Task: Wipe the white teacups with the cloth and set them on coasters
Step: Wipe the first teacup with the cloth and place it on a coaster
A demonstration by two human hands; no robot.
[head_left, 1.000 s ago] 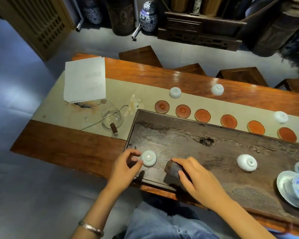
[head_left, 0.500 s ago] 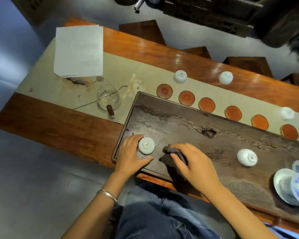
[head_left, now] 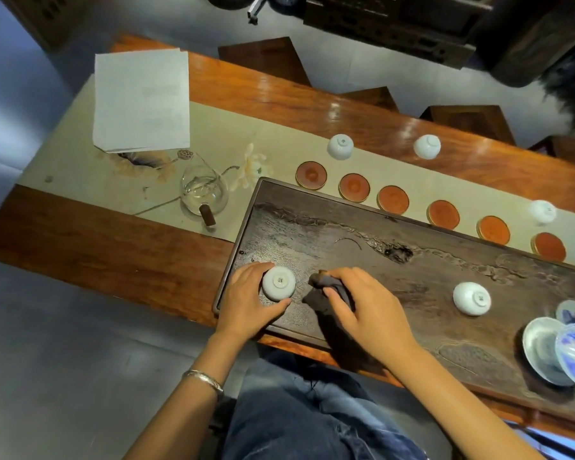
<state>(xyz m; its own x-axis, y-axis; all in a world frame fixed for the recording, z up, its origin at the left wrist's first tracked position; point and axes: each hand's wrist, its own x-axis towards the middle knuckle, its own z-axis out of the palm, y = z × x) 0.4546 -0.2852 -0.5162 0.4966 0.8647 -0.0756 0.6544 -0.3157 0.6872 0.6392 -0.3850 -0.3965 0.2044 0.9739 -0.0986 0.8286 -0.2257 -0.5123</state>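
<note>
1. The left hand lay at the near left corner of the dark wooden tea tray, its fingers and thumb curled round an upturned white teacup that stood foot-up on the tray.
2. Just to the right of that cup, the right hand gripped a bunched dark cloth, fingers folded over it; the cloth touched the tray but sat apart from the held cup.
3. Further right of the right hand, a second inverted teacup rested alone on the tray.
4. Beyond both hands, along the far edge of the tray, six round reddish coasters ran in a row on the pale table runner, none bearing a cup.
5. Past the coasters, three more inverted cups stood on the runner: one beyond the left end of the row, one further right, and one near the right end.
6. Far to the right of the right hand, blue-and-white dishes sat on the tray.
7. Ahead and left of the left hand stood a glass pitcher, with a sheaf of paper beyond it.
</note>
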